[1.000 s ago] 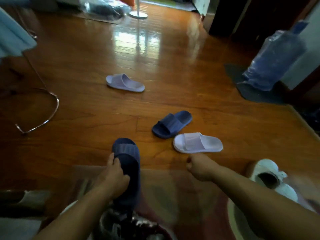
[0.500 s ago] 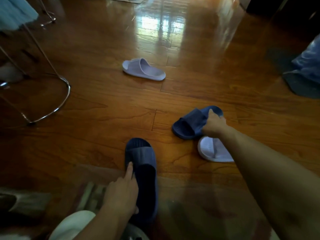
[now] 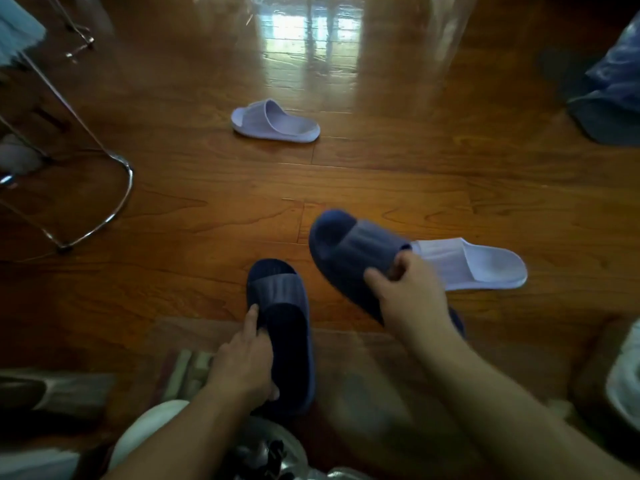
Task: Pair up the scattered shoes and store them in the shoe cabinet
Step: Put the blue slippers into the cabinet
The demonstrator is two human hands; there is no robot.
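Now each hand's grip holds one navy slipper: left hand [image 3: 242, 362] on near slipper [image 3: 284, 327], right hand [image 3: 412, 299] on raised slipper [image 3: 349, 251].

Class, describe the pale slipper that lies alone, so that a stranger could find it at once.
Start at the bright window reflection on the wooden floor. Just below it lies the lone lilac slipper, apart from everything. The other pale slipper sits beside the right hand.

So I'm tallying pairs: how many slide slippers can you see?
4: a navy slipper held by the left hand, another in the right hand, a pale one behind it, another farther off.
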